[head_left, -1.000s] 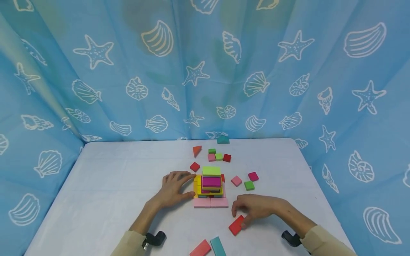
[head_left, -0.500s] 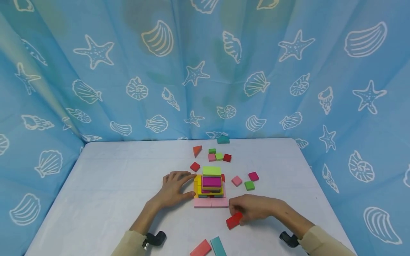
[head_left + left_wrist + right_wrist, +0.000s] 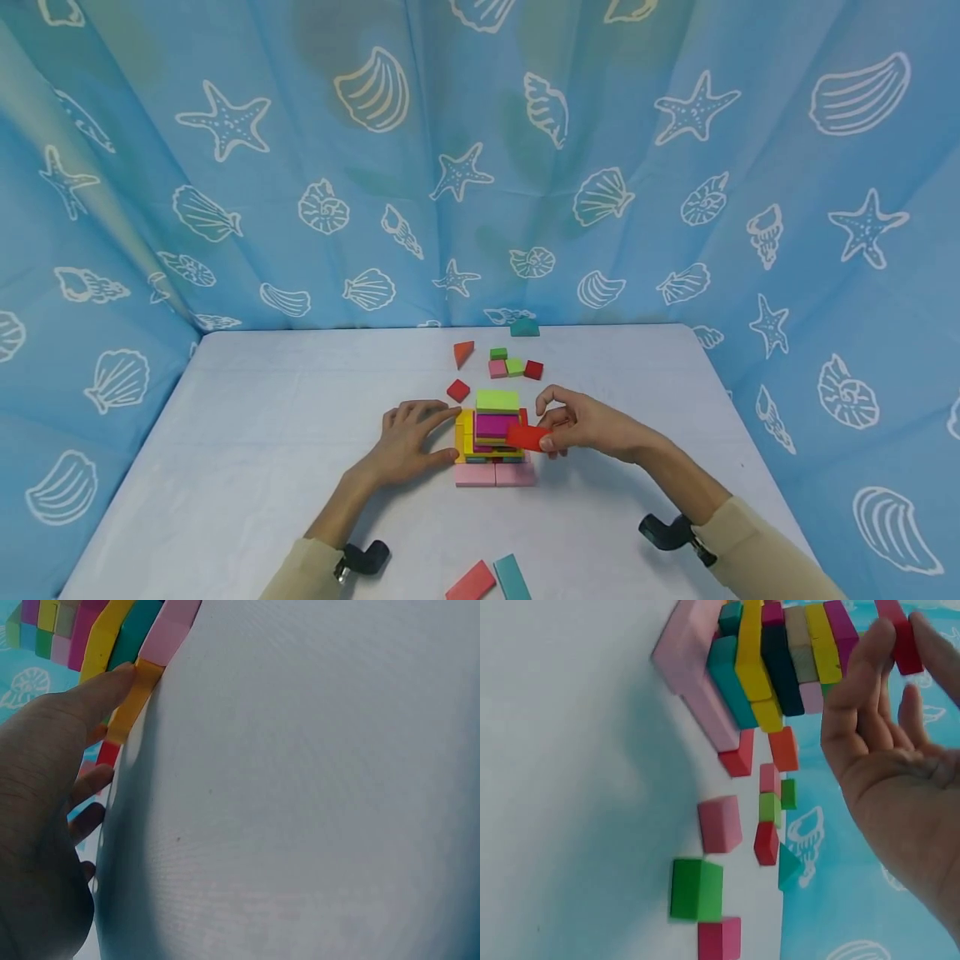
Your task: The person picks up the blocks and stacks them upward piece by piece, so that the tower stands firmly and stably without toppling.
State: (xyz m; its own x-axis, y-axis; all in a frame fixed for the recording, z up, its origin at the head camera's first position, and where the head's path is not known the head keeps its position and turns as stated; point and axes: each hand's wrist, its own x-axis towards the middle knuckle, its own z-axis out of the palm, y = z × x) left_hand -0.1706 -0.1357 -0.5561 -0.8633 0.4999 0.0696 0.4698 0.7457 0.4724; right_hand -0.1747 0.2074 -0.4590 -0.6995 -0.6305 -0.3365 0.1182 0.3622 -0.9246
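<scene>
A layered stack of coloured building blocks (image 3: 497, 401) stands at mid-table, lime green on top, with pink blocks (image 3: 475, 475) along its front base. My left hand (image 3: 405, 440) rests at its left side, thumb and forefinger spread against the lowest layer; in the left wrist view the thumb meets an orange block (image 3: 136, 701). Between thumb and fingers, my right hand (image 3: 596, 425) pinches a red rectangular block (image 3: 527, 437), raised off the table at the stack's right. In the right wrist view, this red block (image 3: 904, 641) is held near the stack's upper layers.
Behind the stack lie a red cube (image 3: 458, 390), an orange triangle (image 3: 463, 353), several small cubes (image 3: 515, 367) and a teal block (image 3: 524, 327). Pink and green cubes (image 3: 696, 890) sit below the right hand. A salmon block (image 3: 470, 581) and a teal block (image 3: 512, 577) lie in front.
My right hand has picked the red block up from the table and carried it up and forward to the stack's right side. The left hand has stayed in place.
</scene>
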